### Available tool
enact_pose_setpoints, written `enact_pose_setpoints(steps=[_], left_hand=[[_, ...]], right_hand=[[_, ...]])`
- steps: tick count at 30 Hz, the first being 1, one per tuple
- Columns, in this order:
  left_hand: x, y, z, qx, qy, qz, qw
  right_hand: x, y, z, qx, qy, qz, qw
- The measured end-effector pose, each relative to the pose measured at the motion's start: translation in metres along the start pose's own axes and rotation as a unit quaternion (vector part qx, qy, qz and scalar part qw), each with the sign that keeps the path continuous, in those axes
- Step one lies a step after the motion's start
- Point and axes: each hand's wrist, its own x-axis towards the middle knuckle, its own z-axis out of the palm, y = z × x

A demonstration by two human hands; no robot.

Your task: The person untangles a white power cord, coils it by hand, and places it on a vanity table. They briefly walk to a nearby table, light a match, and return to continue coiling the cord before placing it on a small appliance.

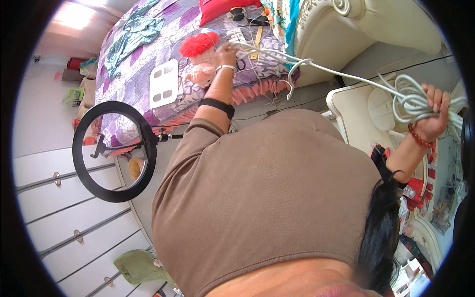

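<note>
My right hand (432,105) is raised at the right, fingers wrapped around a bundle of looped white cable (406,98). From the bundle, the cable stretches taut across to my left hand (225,55), which grips its far end above the bed. A slack bend of the cable (291,80) hangs down between the hands. Right behind my left fingers lies a white power strip (237,36), partly covered. A pink plush toy (202,73) with a fluffy red top (196,43) sits beside that hand.
The bed (128,89) holds a white bathroom scale (164,83), a crumpled green garment (135,35), a red cushion (222,8) and thin wires. A ring light (151,148) stands at my left. A cream dressing table (352,111) is at my right, white drawers (74,208) at the lower left.
</note>
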Motion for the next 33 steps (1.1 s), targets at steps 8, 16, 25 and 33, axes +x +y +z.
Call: enact_pose_setpoints(steps=[8,16,25,33], left_hand=[[-0.039,-0.038,0.049,-0.385,-0.258,-0.492,0.737],[-0.066,-0.025,0.064,-0.224,-0.353,-0.280,0.864],[-0.117,0.115,0.077,-0.193,-0.628,0.107,0.746],[-0.139,0.130,0.089,0.205,-0.680,0.345,0.614]], right_hand=[[0.037,0.016,0.061,-0.034,-0.046,0.013,0.998],[0.060,0.038,0.110,0.077,-0.128,0.068,0.986],[0.052,0.090,0.148,0.042,-0.143,0.057,0.987],[0.043,0.095,0.136,0.128,-0.187,0.129,0.965]])
